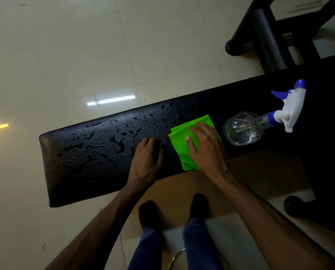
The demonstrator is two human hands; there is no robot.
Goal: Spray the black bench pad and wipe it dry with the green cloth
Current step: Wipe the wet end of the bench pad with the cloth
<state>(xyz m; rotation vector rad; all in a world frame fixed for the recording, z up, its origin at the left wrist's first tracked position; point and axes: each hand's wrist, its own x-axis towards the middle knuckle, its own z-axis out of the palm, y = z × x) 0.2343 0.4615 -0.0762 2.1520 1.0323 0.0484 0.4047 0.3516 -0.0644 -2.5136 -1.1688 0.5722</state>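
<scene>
Two bare hands rest on one black bench pad (96, 152): the left hand (146, 159) lies with fingers curled on the wet vinyl, holding nothing; the right hand (207, 147), at its 3 o'clock, presses flat on one folded green cloth (182, 145). Water beads cover the pad toward 9 o'clock. One clear spray bottle (260, 121), no readable label, lies at the cloth's 3 o'clock. Glossy cream floor tiles (65, 55) surround the bench.
</scene>
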